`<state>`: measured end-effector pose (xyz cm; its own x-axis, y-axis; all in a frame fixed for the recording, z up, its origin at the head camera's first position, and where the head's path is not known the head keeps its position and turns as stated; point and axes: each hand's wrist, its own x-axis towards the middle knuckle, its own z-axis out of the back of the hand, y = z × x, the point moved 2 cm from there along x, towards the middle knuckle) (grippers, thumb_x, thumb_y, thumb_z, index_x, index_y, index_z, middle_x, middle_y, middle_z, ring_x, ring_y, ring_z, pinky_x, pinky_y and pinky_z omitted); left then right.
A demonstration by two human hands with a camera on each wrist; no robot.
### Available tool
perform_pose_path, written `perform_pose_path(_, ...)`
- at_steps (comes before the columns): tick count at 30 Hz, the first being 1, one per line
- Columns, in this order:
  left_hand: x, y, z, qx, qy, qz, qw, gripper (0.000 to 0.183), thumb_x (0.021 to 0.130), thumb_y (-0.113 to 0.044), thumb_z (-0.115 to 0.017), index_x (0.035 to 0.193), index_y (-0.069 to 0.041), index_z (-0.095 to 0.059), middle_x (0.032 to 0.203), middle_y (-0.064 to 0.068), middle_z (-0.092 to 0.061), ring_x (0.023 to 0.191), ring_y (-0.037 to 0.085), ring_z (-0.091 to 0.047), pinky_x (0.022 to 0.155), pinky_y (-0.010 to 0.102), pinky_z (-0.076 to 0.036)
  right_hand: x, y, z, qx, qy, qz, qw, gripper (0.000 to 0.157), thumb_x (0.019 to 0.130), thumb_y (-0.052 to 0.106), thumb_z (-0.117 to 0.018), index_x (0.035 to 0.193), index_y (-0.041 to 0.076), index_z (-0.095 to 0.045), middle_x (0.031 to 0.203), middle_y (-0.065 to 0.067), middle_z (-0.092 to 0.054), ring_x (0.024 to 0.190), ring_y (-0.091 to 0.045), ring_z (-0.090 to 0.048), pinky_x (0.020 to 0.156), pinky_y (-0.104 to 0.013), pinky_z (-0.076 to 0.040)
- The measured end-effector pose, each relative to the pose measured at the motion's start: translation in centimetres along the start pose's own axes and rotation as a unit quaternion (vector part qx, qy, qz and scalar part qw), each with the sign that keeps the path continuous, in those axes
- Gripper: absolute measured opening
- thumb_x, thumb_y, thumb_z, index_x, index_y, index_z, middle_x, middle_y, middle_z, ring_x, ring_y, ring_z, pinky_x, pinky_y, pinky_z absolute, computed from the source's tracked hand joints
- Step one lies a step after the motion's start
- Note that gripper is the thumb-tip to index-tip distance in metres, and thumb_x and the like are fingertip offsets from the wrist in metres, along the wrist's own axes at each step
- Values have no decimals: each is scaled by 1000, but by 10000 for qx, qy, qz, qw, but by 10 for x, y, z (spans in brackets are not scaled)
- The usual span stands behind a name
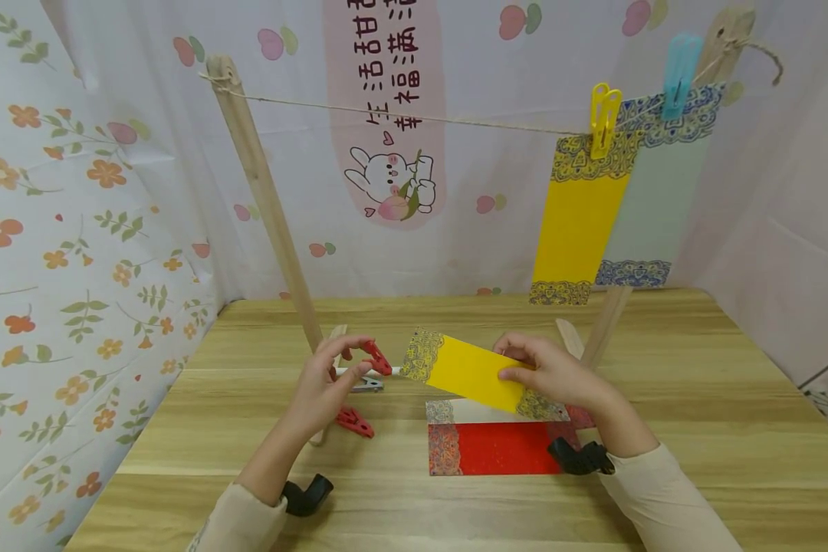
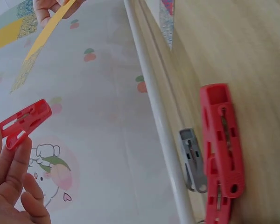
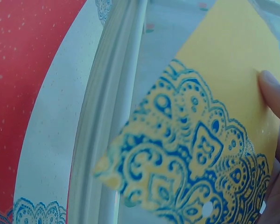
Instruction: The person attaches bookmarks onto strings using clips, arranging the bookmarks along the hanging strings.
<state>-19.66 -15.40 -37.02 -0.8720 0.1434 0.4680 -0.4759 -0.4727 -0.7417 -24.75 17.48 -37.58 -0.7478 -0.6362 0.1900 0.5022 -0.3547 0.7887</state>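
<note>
Between thumb and fingertips, my left hand (image 1: 326, 387) pinches a red clothespin (image 1: 379, 359), whose free end points toward a yellow card (image 1: 472, 373). That card has blue lace-patterned ends, and my right hand (image 1: 550, 372) grips it near its right end, tilted above the table. In the left wrist view a gap shows between the held clothespin (image 2: 30, 122) and the card (image 2: 49, 32). A small hole (image 3: 207, 209) pierces the patterned end in the right wrist view. Under the card lie a white card (image 1: 483, 412) and a red card (image 1: 500, 450), both lace-edged.
Red clothespins (image 1: 354, 422) and a grey one (image 1: 366, 385) lie by the left wooden post (image 1: 265, 195). A string (image 1: 400, 115) runs between two posts. On its right side hang a yellow card (image 1: 579, 230) under a yellow clothespin and a pale green card (image 1: 652, 203) under a blue one.
</note>
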Motion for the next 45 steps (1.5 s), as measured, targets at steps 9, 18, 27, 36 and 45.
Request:
perform_pose_path(9, 11, -12, 6, 201, -162, 156, 9995, 31, 91, -11, -70, 122, -6, -66, 119, 11, -66, 104, 22, -42, 71, 34, -33, 1, 7, 3, 366, -247, -110, 9990, 15, 94, 1, -64, 108, -1, -57, 96, -17, -71, 71, -10, -55, 55, -23, -41)
perform_pose_path(18, 19, -26, 20, 312, -230, -246, 9989, 32, 91, -7, -70, 122, -5, -66, 98, 9, -62, 78, 9, -44, 52, 23, -31, -3, 19, 6, 217, -718, -242, 9969, 18, 93, 2, -65, 109, -2, -58, 102, -20, -72, 75, -9, -62, 61, -22, -50)
perform_pose_path(27, 32, -41, 29, 452, -232, -852, 9951, 32, 90, -5, -70, 121, -4, -66, 88, 8, -60, 52, 5, -30, 46, 22, -28, -3, 29, 7, 116, -1473, -63, 9890, 20, 92, 1, -67, 110, -2, -60, 103, -24, -73, 77, -6, -69, 60, -23, -54)
perform_pose_path(36, 46, -58, 27, 360, -187, -1330, 9903, 31, 88, -3, -72, 118, -4, -67, 88, 8, -60, 55, 8, -34, 46, 22, -29, -4, 41, 8, 490, -2022, 22, 9781, 20, 92, 0, -67, 110, -3, -59, 107, -28, -71, 72, -8, -67, 56, -23, -52)
perform_pose_path(45, 64, -82, 30, 325, -558, -2012, 9774, 29, 84, 2, -73, 112, 2, -66, 88, 12, -63, 71, 8, -46, 46, 21, -27, -9, 55, 14, 730, -2717, 322, 9591, 19, 92, -2, -66, 108, -6, -57, 97, 24, -71, 79, -2, -70, 64, -20, -57)
